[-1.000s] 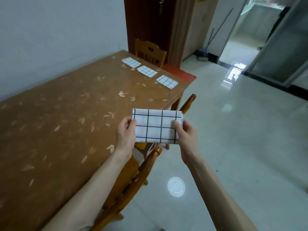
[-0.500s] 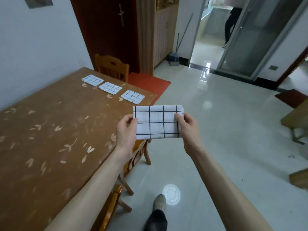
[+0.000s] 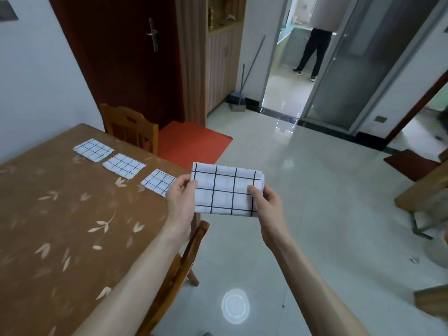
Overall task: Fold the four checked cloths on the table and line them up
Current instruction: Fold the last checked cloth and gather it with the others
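Note:
A folded white cloth with black checks [image 3: 225,190] hangs in the air beyond the table's right edge. My left hand [image 3: 180,198] pinches its left side and my right hand [image 3: 265,206] pinches its right side. Three other folded checked cloths lie in a diagonal row at the far end of the brown table [image 3: 60,226]: the far cloth [image 3: 93,149], the middle cloth [image 3: 124,165] and the near cloth [image 3: 158,181], whose right corner is hidden behind my left hand.
One wooden chair [image 3: 131,127] stands at the table's far end, another chair [image 3: 179,265] below my left forearm. A red mat [image 3: 191,141] lies before a dark door. A person's legs [image 3: 312,54] show in the far doorway. More furniture [image 3: 421,190] stands at right.
The view has moved forward along the table, so the three laid cloths look closer. Both hands still hold the folded cloth, now nearer the row.

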Action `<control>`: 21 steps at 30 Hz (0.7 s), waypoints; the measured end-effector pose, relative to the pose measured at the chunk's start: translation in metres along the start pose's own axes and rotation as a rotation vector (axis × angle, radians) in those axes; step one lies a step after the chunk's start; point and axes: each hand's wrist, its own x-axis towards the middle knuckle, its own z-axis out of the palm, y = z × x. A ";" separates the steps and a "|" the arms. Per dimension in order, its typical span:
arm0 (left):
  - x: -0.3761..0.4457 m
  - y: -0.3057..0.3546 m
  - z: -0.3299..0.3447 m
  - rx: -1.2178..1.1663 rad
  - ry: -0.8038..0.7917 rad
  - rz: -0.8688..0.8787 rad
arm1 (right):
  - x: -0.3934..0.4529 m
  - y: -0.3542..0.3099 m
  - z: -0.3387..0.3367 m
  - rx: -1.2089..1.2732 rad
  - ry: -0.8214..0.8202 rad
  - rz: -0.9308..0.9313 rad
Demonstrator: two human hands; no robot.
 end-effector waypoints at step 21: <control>0.245 0.029 0.181 0.130 0.305 0.084 | 0.356 -0.045 0.008 0.044 -0.287 -0.015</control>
